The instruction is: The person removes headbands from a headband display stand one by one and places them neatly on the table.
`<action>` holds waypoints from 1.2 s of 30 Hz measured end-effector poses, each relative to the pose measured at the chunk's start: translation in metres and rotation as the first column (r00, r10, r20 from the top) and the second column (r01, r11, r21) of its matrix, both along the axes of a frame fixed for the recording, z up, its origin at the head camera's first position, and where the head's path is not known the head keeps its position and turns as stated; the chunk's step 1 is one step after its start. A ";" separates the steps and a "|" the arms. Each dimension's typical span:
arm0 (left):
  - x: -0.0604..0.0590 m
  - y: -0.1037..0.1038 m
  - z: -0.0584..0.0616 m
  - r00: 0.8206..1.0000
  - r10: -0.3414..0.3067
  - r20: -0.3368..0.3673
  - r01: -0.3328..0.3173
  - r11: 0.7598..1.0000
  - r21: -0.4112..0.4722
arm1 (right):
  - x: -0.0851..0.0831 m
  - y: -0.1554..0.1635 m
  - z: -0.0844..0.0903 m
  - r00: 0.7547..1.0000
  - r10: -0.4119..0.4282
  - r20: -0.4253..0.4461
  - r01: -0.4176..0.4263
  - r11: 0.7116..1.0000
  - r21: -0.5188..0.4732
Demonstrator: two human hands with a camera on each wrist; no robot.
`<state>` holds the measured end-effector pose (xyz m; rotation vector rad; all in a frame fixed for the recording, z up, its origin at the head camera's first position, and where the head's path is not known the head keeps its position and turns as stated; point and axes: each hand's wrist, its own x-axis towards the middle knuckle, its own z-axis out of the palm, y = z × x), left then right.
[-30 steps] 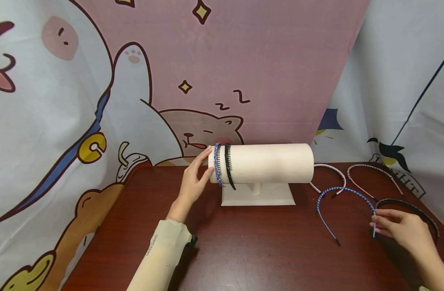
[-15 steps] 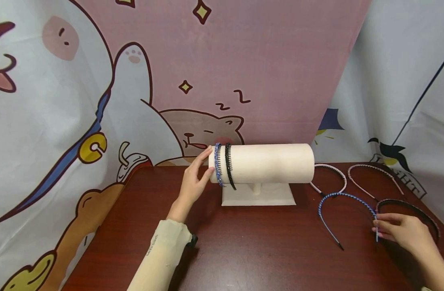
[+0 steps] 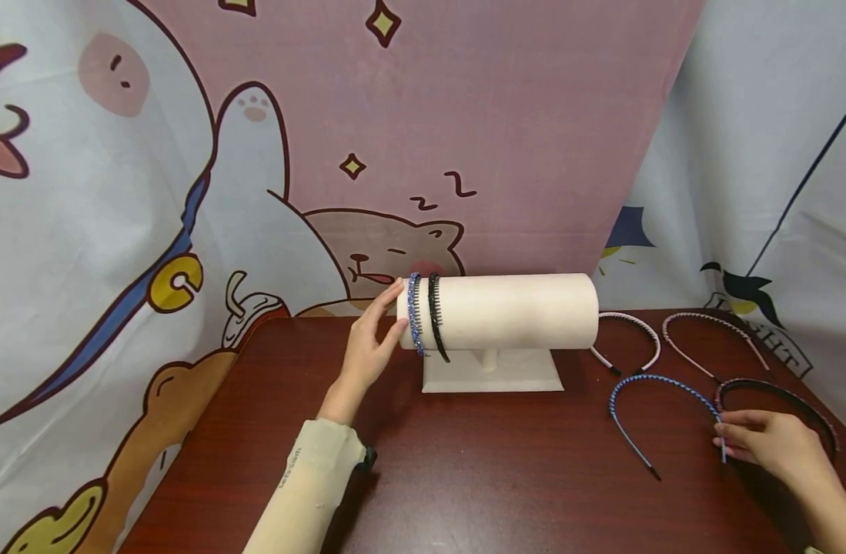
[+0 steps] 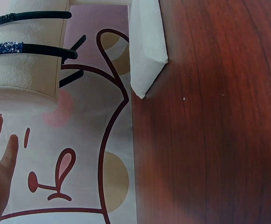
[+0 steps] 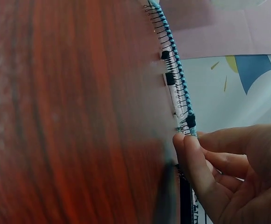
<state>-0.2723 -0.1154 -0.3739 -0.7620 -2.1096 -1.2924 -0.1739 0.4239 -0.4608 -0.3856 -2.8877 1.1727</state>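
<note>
A cream cylinder stand (image 3: 513,312) stands on the dark wood table (image 3: 478,462), with a blue beaded headband (image 3: 413,315) and a black headband (image 3: 435,317) hung over its left end. My left hand (image 3: 369,342) rests with straight fingers against that left end; the left wrist view shows the cylinder (image 4: 23,70) and both bands. My right hand (image 3: 769,442) pinches one end of a blue-and-white headband (image 3: 661,388) that lies on the table at the right. The right wrist view shows its toothed band (image 5: 175,84) held between thumb and fingertips (image 5: 191,158).
A white headband (image 3: 633,331), a pink headband (image 3: 713,338) and a black headband (image 3: 783,400) lie on the table behind and beside my right hand. A printed cartoon cloth hangs behind the table. The stand's flat base (image 3: 492,373) sits mid-table.
My right hand has drawn the blue-and-white headband a little to the right and toward me along the table. The left hand and stand have not moved.
</note>
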 end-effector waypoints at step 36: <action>0.001 -0.001 0.000 1.000 -0.002 -0.024 0.002 1.000 -0.001 | 0.002 0.000 0.015 0.994 -0.040 -0.103 0.052 0.991 0.121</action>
